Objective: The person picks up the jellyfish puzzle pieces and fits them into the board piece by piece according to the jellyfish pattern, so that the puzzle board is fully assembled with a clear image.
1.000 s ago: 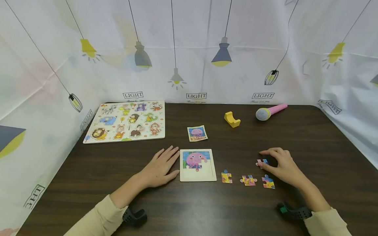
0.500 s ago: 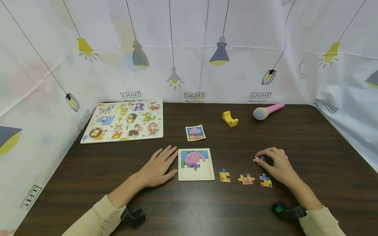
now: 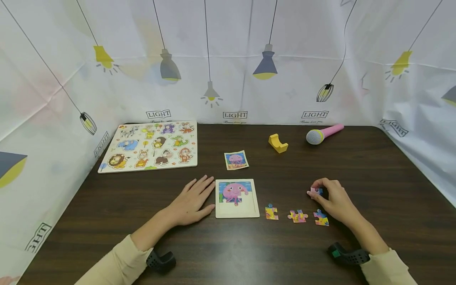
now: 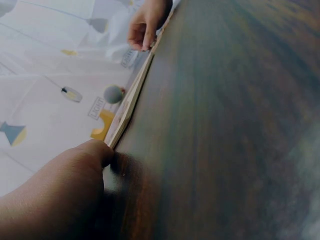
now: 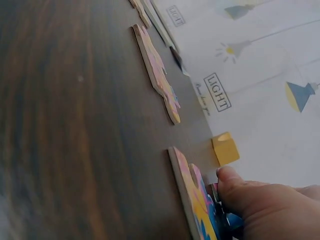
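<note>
My left hand (image 3: pixel 190 204) lies flat on the table, fingers spread, its fingertips and thumb right at the left edge of a square puzzle tray (image 3: pixel 228 213). Part of a pink octopus picture fills the tray's upper area; the lower right shows bare wood. On the right, my right hand (image 3: pixel 336 200) pinches a pink and blue jigsaw piece (image 3: pixel 316 191) between thumb and fingers. Three loose pieces lie between tray and hand: a yellow one (image 3: pixel 271 212), a pink-yellow one (image 3: pixel 297 216) and a blue-yellow one (image 3: pixel 322 218), which is close beside the thumb in the right wrist view.
Behind the tray lies a small octopus picture card (image 3: pixel 236 160). Further back are a yellow curved block (image 3: pixel 278 143) and a pink toy microphone (image 3: pixel 324 134). An animal peg board (image 3: pixel 149 146) occupies the back left, before a printed cloth (image 3: pixel 228 59).
The piece in my right hand has tilted, showing more of its face now, while the hand stays near the same spot. My left hand rests unchanged; the head view has shifted slightly.
</note>
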Action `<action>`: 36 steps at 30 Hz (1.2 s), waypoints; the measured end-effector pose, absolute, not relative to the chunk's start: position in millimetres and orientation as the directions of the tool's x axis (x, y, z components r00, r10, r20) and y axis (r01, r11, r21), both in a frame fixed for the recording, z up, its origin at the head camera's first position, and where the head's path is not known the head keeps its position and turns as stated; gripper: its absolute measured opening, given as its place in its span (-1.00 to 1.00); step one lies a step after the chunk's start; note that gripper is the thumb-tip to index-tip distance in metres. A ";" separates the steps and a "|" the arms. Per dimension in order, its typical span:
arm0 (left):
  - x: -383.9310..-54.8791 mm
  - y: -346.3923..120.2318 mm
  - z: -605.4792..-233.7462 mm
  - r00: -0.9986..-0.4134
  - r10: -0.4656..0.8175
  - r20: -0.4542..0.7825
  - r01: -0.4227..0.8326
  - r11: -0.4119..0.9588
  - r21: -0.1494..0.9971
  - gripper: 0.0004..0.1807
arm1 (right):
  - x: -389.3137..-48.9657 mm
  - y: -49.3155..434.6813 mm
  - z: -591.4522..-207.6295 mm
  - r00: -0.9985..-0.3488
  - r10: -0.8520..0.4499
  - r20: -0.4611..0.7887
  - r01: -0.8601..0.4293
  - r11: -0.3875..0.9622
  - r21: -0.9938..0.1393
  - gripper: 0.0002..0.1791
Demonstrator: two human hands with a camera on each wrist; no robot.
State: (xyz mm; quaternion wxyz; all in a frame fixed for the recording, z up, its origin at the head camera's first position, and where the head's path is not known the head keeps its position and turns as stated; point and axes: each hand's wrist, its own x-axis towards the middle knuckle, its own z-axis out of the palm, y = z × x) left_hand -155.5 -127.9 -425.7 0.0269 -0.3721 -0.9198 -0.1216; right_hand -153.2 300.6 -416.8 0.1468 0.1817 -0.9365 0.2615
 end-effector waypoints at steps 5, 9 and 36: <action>-156.6 -126.3 -424.0 -0.718 0.681 0.143 0.695 0.691 0.199 -0.29 | -152.6 298.7 -415.3 -0.905 -0.230 0.357 -0.378 0.819 -0.431 -0.80; -157.7 -125.0 -424.3 -0.717 0.684 0.138 0.697 0.690 0.196 -0.29 | -156.6 296.5 -414.4 -0.886 -0.254 0.388 -0.411 0.817 -0.405 -0.82; -156.5 -128.2 -426.8 -0.727 0.675 0.124 0.685 0.701 0.198 -0.29 | -174.9 237.4 -384.7 -0.827 -0.409 0.386 -0.555 0.705 -0.441 -0.85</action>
